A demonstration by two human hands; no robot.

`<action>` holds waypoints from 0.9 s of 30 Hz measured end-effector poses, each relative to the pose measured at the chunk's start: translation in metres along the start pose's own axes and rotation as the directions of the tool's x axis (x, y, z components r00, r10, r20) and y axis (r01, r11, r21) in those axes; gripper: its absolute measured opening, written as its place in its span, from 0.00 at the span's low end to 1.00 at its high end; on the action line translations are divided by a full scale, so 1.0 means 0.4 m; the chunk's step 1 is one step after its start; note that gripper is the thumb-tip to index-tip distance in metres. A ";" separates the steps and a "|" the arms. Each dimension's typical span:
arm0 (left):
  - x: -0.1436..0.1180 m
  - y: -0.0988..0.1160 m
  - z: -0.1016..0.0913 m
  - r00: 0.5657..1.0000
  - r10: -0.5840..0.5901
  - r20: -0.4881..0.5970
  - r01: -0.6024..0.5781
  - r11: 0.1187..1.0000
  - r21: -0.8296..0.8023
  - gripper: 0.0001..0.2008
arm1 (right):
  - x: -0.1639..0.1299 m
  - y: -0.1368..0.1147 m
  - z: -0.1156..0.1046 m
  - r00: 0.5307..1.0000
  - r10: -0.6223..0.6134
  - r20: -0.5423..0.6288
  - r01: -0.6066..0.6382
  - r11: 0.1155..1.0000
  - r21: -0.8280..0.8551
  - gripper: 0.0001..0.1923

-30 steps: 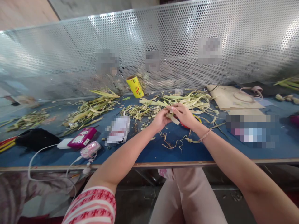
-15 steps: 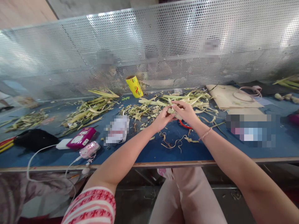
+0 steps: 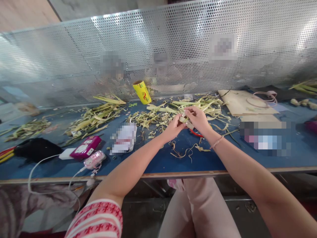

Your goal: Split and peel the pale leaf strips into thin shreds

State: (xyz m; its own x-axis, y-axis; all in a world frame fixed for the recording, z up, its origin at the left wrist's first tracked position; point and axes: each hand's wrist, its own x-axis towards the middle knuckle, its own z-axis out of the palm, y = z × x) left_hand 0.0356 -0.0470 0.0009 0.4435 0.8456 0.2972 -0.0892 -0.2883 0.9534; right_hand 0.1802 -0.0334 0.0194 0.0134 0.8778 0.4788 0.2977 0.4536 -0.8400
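Both hands nudged farther, left hand point(image 3: 173, 127) and right hand point(image 3: 198, 119) pinching pale stalk piece point(image 3: 186, 121), long axis left-right

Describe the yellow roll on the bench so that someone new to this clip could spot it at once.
Start at the perforated metal screen along the far edge of the blue bench. At its foot, left of centre and beyond the piles of pale green husk strips, the yellow roll stands tilted. It is the only bright yellow cylinder there, with a red mark on its side.
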 end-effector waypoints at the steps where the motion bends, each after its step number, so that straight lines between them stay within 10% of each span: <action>1: 0.000 0.000 0.000 1.000 0.000 -0.001 0.000 1.000 0.003 0.22 | 0.000 -0.001 0.000 1.000 0.002 -0.005 -0.002 1.000 -0.002 0.11; 21: 0.010 -0.007 -0.001 0.997 -0.056 -0.052 0.052 0.996 -0.070 0.18 | -0.007 -0.004 -0.004 1.000 0.017 0.009 -0.017 1.000 -0.007 0.16; 27: 0.012 -0.010 -0.004 0.997 -0.041 -0.062 0.036 0.997 -0.069 0.17 | -0.011 -0.012 -0.004 0.988 -0.149 0.039 0.151 0.987 -0.054 0.15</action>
State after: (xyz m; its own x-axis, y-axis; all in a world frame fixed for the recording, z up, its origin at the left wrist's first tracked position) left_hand 0.0369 -0.0411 -0.0012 0.3904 0.8829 0.2609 -0.1346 -0.2256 0.9649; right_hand 0.1800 -0.0397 0.0216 -0.0686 0.8057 0.5883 0.3471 0.5721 -0.7431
